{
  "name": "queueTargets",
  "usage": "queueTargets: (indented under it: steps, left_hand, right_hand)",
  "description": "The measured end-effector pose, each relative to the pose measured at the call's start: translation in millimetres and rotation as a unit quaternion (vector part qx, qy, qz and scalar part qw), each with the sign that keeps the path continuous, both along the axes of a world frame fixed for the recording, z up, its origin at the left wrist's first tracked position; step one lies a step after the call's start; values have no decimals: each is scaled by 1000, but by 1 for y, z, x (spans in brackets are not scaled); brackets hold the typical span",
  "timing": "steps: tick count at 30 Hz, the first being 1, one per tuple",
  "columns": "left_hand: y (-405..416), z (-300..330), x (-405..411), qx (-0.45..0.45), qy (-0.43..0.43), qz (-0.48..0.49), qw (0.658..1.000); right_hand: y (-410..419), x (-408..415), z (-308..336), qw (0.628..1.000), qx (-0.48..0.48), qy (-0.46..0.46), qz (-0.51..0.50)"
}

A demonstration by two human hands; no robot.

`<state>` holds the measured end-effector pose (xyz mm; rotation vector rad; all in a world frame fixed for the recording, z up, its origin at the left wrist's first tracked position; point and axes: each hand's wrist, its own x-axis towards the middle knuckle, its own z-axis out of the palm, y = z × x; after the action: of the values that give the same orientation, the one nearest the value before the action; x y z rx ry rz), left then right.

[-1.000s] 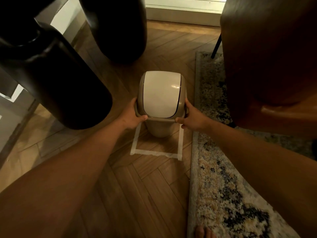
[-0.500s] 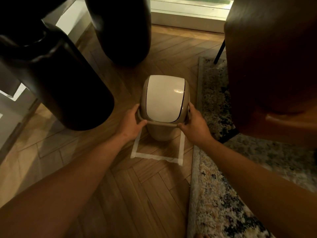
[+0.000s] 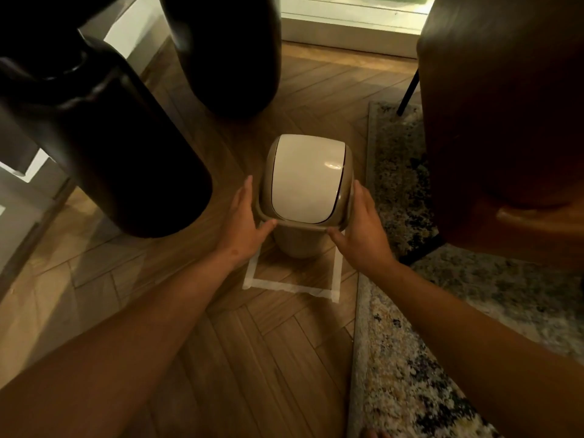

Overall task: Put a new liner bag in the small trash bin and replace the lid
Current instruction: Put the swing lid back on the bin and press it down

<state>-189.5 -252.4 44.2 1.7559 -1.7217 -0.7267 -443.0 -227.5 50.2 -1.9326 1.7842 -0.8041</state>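
A small beige trash bin [image 3: 298,243] stands on the wooden floor inside a square of white tape [image 3: 292,287]. Its lid [image 3: 305,178], tan-rimmed with a pale swing flap, sits on top. My left hand [image 3: 245,226] presses the lid's left rim with the thumb under its front edge. On the opposite rim, my right hand [image 3: 360,229] holds the same way. No liner bag shows; the bin's inside is hidden by the lid.
Two tall dark vases [image 3: 104,137] [image 3: 227,52] stand to the left and behind the bin. A brown chair [image 3: 505,121] rises at the right over a patterned rug [image 3: 442,343]. A window sill [image 3: 347,30] runs along the back.
The view has shifted slightly, so the bin sits lower in the frame. Both hands stay on the lid's rim; their fingers have stretched further along its sides.
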Motion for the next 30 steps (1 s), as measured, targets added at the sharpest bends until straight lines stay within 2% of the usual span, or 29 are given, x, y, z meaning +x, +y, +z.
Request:
queueTargets:
  steps: [4, 9, 30]
  left_hand:
    - [0, 0, 4, -47, -78, -62, 994]
    - [-3, -2, 3, -38, -101, -115, 988]
    - [-4, 8, -6, -68, -104, -100, 987]
  right_hand:
    - [-1, 0, 4, 995, -30, 78, 54]
    - [-7, 2, 3, 983, -41, 143, 110]
    - [-11, -8, -3, 987, -40, 115, 107]
